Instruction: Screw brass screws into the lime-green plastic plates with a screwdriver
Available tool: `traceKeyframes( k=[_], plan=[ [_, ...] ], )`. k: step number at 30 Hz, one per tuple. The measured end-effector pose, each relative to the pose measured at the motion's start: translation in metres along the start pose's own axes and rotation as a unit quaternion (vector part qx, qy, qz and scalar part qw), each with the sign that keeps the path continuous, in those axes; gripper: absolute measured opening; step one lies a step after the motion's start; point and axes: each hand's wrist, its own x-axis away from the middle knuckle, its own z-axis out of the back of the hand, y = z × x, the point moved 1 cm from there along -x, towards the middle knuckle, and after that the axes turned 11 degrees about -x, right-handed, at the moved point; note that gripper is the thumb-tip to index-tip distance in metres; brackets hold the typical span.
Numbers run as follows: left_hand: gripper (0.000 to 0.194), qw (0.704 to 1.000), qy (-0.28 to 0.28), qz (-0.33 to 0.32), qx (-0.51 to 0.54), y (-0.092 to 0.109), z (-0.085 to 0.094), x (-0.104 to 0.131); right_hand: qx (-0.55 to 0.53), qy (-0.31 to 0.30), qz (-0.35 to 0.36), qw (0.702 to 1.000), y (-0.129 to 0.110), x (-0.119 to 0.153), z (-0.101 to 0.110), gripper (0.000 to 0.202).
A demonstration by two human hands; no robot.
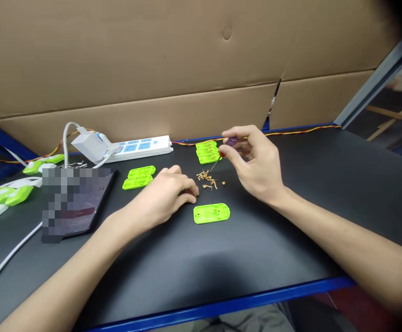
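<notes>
My right hand (261, 166) grips a small screwdriver (232, 141) with a purple handle and a red collar. Its thin shaft slants down to the left, the tip close to a loose pile of brass parts (204, 175). My left hand (169, 191) rests on the table left of that pile, thumb and fingertips pinched together on what looks like a small brass part (196, 198), mostly covered by the fingers. Just in front of the pile lies a single lime-green plastic shell (211, 213), hollow side up.
Behind the pile are several green shells (208, 152) with parts inside. Two more green shells (138, 177) lie left of my left hand. A white power strip (142, 148) with plugs, a dark tablet-like device (93, 198), white cables and green-white pieces (5, 196) occupy the left side.
</notes>
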Motion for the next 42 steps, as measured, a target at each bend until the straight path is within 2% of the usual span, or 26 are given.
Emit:
traceKeyframes(
  k=[11, 25, 29, 34, 42],
  plan=[
    [0.018, 0.999, -0.011, -0.013, -0.042, 0.003, 0.002, 0.001, 0.002, -0.023, -0.015, 1.000, -0.004, 0.002, -0.004, 0.017],
    [0.016, 1.000, -0.013, 0.001, -0.016, 0.000, 0.001, 0.004, -0.029, 0.007, 0.023, 0.999, -0.019, 0.000, 0.002, 0.021],
    [0.011, 0.998, -0.006, 0.047, 0.047, 0.002, -0.002, 0.003, -0.052, 0.021, 0.020, 0.998, -0.026, 0.001, 0.001, 0.024],
    [0.010, 0.987, -0.007, 0.123, 0.105, 0.007, -0.005, 0.000, -0.081, 0.008, 0.008, 0.997, -0.033, 0.005, -0.003, 0.026],
    [0.009, 0.980, -0.001, 0.157, 0.119, 0.016, -0.004, -0.003, -0.078, -0.003, -0.001, 0.997, -0.036, 0.007, -0.007, 0.022]
  ],
)
